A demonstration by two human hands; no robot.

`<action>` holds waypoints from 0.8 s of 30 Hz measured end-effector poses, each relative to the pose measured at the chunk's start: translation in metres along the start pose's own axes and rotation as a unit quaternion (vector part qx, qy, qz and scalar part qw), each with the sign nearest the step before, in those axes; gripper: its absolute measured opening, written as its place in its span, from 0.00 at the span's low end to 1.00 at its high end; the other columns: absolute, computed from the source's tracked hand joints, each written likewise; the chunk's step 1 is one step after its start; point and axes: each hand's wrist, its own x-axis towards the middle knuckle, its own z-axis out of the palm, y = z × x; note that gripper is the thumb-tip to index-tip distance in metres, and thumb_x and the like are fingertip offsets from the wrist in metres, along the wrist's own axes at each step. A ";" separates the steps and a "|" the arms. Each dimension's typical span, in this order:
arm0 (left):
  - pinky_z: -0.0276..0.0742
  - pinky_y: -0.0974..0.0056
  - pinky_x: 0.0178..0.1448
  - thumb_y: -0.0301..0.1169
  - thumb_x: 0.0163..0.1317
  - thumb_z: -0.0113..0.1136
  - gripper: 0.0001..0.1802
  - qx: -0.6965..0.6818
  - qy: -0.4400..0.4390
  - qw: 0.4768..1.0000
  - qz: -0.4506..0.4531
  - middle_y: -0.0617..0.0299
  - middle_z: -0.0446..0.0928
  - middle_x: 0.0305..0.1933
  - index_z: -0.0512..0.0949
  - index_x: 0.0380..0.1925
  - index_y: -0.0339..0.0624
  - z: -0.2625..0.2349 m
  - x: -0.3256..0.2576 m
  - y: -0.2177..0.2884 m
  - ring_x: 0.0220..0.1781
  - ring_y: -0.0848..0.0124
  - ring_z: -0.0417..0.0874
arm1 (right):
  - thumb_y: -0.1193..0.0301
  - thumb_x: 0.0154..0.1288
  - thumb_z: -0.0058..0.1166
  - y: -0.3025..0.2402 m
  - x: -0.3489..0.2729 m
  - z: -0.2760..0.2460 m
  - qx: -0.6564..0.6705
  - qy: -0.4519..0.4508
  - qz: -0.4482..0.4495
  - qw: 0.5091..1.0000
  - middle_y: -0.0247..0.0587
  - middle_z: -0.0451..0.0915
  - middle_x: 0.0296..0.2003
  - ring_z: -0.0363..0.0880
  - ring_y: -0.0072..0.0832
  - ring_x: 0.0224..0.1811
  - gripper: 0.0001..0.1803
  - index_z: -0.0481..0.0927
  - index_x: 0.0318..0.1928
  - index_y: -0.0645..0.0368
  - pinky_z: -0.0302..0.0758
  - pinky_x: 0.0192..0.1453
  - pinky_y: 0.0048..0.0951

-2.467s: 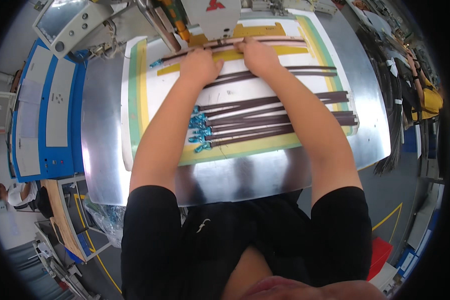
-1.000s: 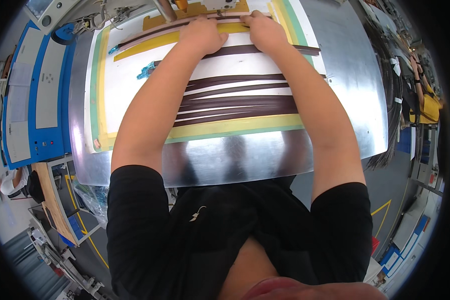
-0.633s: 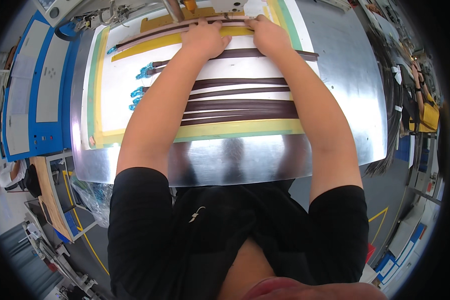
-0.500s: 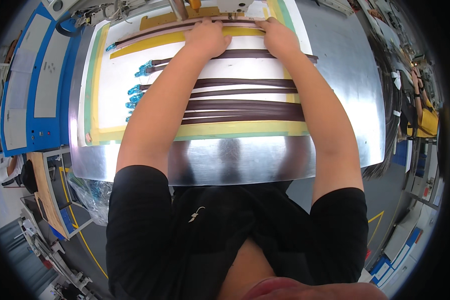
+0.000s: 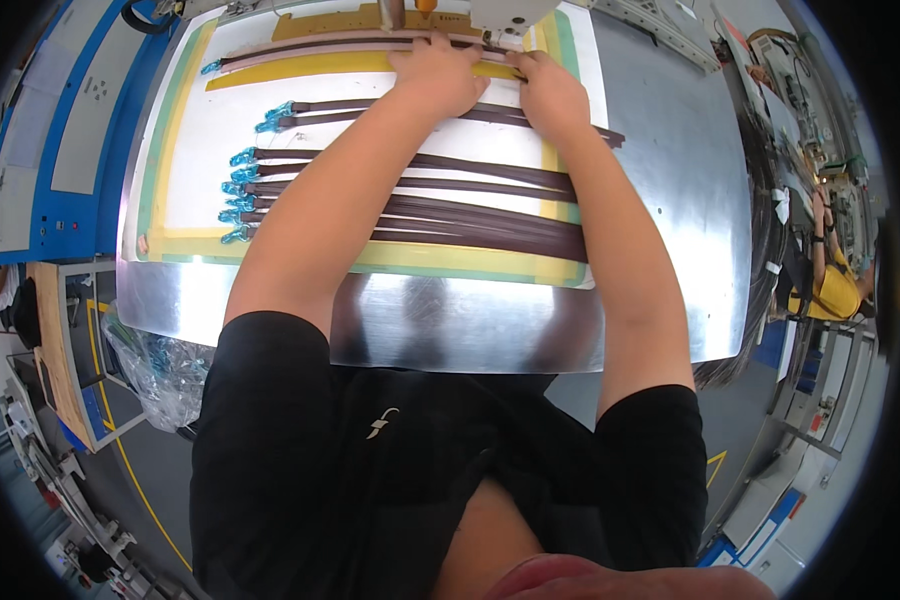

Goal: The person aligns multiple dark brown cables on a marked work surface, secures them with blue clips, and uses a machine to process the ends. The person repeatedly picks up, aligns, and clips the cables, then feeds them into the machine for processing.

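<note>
Straps (image 5: 440, 190) slid rightward — left hand (image 5: 436, 78), right hand (image 5: 550, 95) pressing top strap (image 5: 310, 47)

There is one view only, a wide fisheye worn on the person's head, looking steeply down and forward over the chest and both forearms. The left hand (image 5: 438, 78) and right hand (image 5: 550, 92) sit near the top edge, at arm's reach from the lens. The metal table (image 5: 660, 200) beneath the hands bends toward the rim. Beyond the hands the frame cuts off, so what stands there is probably a machine head.
</note>
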 end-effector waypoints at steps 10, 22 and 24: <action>0.57 0.20 0.76 0.59 0.75 0.55 0.33 -0.007 0.002 1.000 -0.023 0.42 0.62 0.81 0.69 0.78 0.71 0.001 0.000 0.007 0.84 0.43 0.60 | 0.67 0.65 0.60 0.002 -0.006 -0.002 0.042 -0.006 0.009 0.999 0.42 0.85 0.47 0.86 0.45 0.50 0.13 0.89 0.48 0.52 0.83 0.56 0.46; 0.73 0.46 0.76 0.54 0.76 0.54 0.30 -0.043 0.015 0.997 0.062 0.45 0.78 0.70 0.78 0.70 0.54 -0.007 0.004 -0.110 0.72 0.49 0.78 | 0.64 0.67 0.60 -0.007 -0.002 -0.009 0.046 -0.017 -0.005 0.999 0.45 0.84 0.49 0.85 0.49 0.49 0.14 0.83 0.50 0.54 0.83 0.54 0.48; 0.75 0.47 0.75 0.52 0.76 0.54 0.28 -0.032 0.035 0.999 -0.013 0.44 0.82 0.65 0.81 0.66 0.48 -0.016 0.006 -0.160 0.69 0.49 0.81 | 0.64 0.68 0.60 -0.012 -0.001 -0.010 0.039 -0.026 0.002 0.999 0.45 0.83 0.49 0.85 0.49 0.49 0.14 0.82 0.51 0.54 0.83 0.54 0.47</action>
